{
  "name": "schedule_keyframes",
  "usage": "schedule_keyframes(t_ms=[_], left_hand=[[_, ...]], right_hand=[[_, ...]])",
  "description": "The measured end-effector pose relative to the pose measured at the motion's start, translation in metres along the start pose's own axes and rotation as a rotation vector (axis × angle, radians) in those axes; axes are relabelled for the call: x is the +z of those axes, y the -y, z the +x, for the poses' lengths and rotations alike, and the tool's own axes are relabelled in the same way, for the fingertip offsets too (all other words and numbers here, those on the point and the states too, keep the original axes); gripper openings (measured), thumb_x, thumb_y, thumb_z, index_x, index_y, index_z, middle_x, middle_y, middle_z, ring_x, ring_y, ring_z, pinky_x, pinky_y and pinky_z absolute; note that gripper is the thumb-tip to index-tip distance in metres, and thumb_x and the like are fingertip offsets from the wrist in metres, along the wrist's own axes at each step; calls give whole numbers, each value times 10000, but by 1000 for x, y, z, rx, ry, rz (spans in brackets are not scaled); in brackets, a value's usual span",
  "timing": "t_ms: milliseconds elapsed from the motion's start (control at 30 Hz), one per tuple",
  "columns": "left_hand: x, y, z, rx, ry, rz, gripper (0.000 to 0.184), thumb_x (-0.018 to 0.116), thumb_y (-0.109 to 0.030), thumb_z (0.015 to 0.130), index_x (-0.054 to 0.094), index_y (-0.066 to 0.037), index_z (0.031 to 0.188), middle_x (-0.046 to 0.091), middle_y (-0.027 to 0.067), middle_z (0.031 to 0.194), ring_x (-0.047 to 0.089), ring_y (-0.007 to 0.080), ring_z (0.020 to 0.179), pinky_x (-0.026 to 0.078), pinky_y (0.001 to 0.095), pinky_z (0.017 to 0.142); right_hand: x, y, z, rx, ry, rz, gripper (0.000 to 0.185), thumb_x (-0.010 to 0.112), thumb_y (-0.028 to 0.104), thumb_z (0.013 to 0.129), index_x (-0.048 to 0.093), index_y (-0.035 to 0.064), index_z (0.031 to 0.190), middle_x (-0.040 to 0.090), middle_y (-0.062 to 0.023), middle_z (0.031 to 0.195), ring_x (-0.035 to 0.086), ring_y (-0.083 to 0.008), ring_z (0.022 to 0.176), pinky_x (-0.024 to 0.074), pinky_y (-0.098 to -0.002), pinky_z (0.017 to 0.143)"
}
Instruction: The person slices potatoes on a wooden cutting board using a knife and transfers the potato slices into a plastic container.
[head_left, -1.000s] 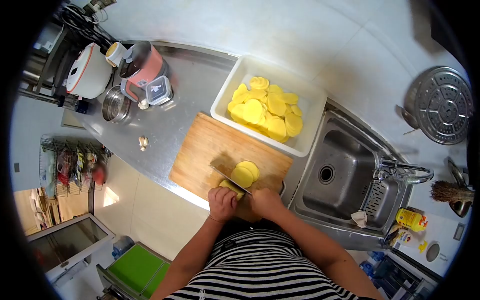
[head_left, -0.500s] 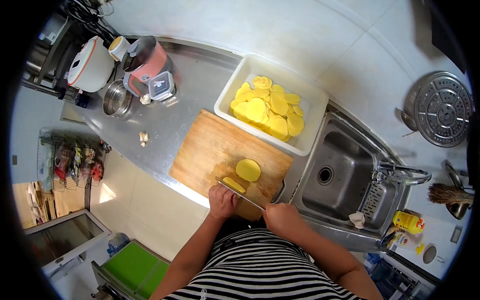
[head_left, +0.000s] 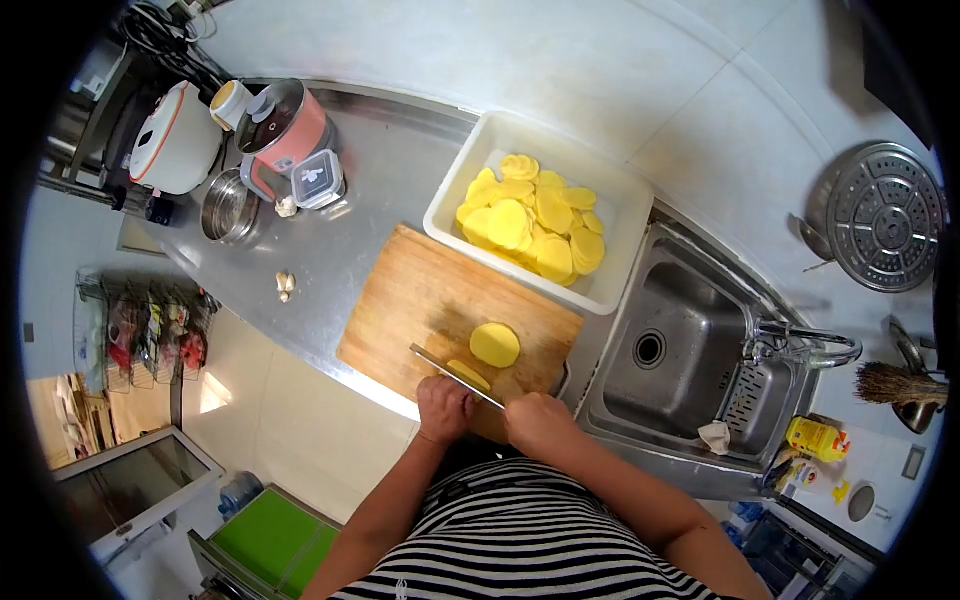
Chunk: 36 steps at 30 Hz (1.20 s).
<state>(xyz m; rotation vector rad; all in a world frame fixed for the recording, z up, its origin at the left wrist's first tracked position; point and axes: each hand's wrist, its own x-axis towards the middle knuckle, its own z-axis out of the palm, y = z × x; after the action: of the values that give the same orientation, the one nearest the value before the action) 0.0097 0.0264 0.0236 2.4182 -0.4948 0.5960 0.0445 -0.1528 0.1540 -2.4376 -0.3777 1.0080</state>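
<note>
My right hand (head_left: 542,424) is wrapped round the handle of a kitchen knife (head_left: 482,391). The blade, seen nearly edge-on, slants up and left over the wooden cutting board (head_left: 400,300). My left hand (head_left: 445,408) has its fingers curled close against the near side of the blade, pressed on a potato piece that they mostly hide. Just beyond the blade shows a narrow yellow strip of potato (head_left: 468,375). A round yellow potato slice (head_left: 494,345) lies flat on the board, apart from both hands.
Behind the board, a white plastic tub (head_left: 437,215) holds many potato slices (head_left: 552,210). At right is a steel sink (head_left: 690,320) with a faucet (head_left: 800,345). A pink pot (head_left: 300,135), lidded container (head_left: 318,180), steel bowl (head_left: 230,207) and garlic (head_left: 285,286) stand leftward on the counter.
My right hand and the knife have shifted up and left, so the blade reaches farther across the board. My left hand stays nearly in place. The view has moved slightly.
</note>
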Motion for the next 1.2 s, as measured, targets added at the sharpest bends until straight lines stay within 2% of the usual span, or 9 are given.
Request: schedule_keyframes(t_ms=[133, 200, 433, 500, 633, 833, 900, 1067, 1200], left_hand=[[1, 0, -2, -15, 5, 5, 304, 671, -92, 668, 539, -106, 942, 518, 85, 1000, 502, 291, 944, 410, 440, 814], [2, -1, -4, -18, 7, 10, 302, 672, -92, 663, 543, -109, 936, 518, 82, 1001, 501, 290, 947, 410, 442, 818], [2, 3, -5, -7, 20, 12, 310, 674, -91, 643, 549, -126, 924, 518, 76, 1001, 496, 290, 957, 410, 441, 820], [4, 2, -5, -6, 19, 6, 315, 674, -91, 640, 550, -131, 927, 518, 74, 1001, 495, 290, 955, 410, 442, 822], [2, 1, -3, -28, 18, -6, 327, 673, -85, 638, 547, -139, 935, 519, 71, 1000, 490, 288, 955, 408, 437, 825], [2, -2, -1, -29, 19, 2, 311, 672, -81, 643, 549, -133, 924, 522, 64, 987, 490, 286, 947, 408, 429, 821], [1, -4, -1, -39, 13, 11, 302, 671, -83, 647, 550, -133, 919, 522, 62, 985, 491, 286, 942, 409, 428, 820], [0, -3, 0, 6, 38, 4, 298, 646, -32, 673, 518, -85, 936, 516, 111, 975, 492, 320, 922, 404, 443, 835], [-3, -6, 4, -8, 29, 4, 283, 635, -26, 687, 516, -85, 938, 514, 112, 971, 492, 321, 917, 404, 442, 837]], right_hand=[[-1, -4, -8, 92, 30, -13, 164, 524, 118, 772, 639, 2, 776, 645, -212, 780, 645, -373, 726, 511, -464, 624], [0, -3, -2, 13, -12, 16, 167, 522, 123, 774, 638, 3, 775, 643, -219, 785, 643, -375, 735, 510, -468, 638], [7, -10, 2, 70, 23, 14, 165, 521, 123, 774, 632, 2, 762, 637, -232, 782, 639, -385, 727, 512, -470, 649], [5, -12, 2, 41, 26, 0, 226, 518, 175, 790, 654, -4, 766, 638, -228, 751, 642, -385, 729, 511, -479, 662], [14, -6, 16, 7, -13, -27, 216, 520, 165, 788, 651, -4, 766, 639, -228, 753, 643, -385, 725, 515, -475, 662], [14, -13, 5, 97, 9, 13, 197, 525, 148, 772, 651, -4, 760, 638, -236, 757, 643, -389, 726, 515, -477, 655], [16, -10, 13, 45, -11, 30, 203, 524, 152, 778, 649, -8, 766, 637, -237, 756, 642, -394, 722, 513, -480, 654], [34, -15, 31, 38, -82, 12, 176, 526, 133, 774, 637, -3, 772, 639, -231, 758, 642, -392, 712, 515, -474, 642], [47, -22, 35, 65, -117, 31, 159, 518, 120, 775, 626, 4, 793, 641, -226, 763, 644, -388, 714, 517, -469, 644]])
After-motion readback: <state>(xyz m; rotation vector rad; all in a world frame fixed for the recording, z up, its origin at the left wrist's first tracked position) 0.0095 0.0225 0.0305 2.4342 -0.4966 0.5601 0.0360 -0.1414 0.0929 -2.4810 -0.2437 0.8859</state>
